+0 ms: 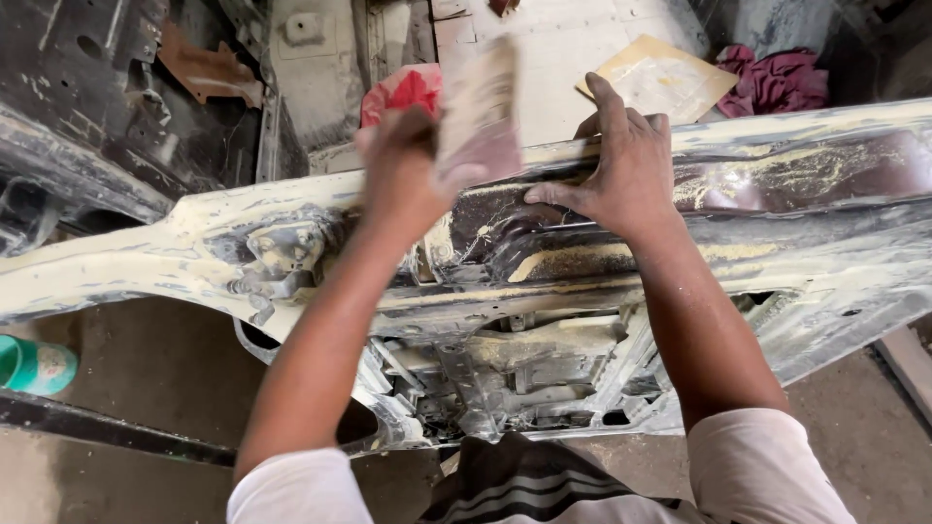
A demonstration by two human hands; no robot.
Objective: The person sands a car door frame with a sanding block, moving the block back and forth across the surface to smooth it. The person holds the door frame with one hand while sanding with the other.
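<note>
A long car body panel [796,194], coated in cream filler with dark maroon patches, lies across the view in front of me. My left hand [403,170] is closed around a worn sheet of sandpaper [481,116], blurred by motion, held upright just above the panel's top edge. My right hand [621,165] rests flat on the panel beside it, fingers spread over the upper rim and thumb pressing the dark recessed area. Both forearms reach forward from white sleeves.
Another sandpaper sheet [660,78] lies on the floor beyond the panel, next to a maroon rag [777,78]. A red rag [403,92] sits behind my left hand. Dark car bodywork [87,107] stands at upper left; a teal container [34,364] is at left.
</note>
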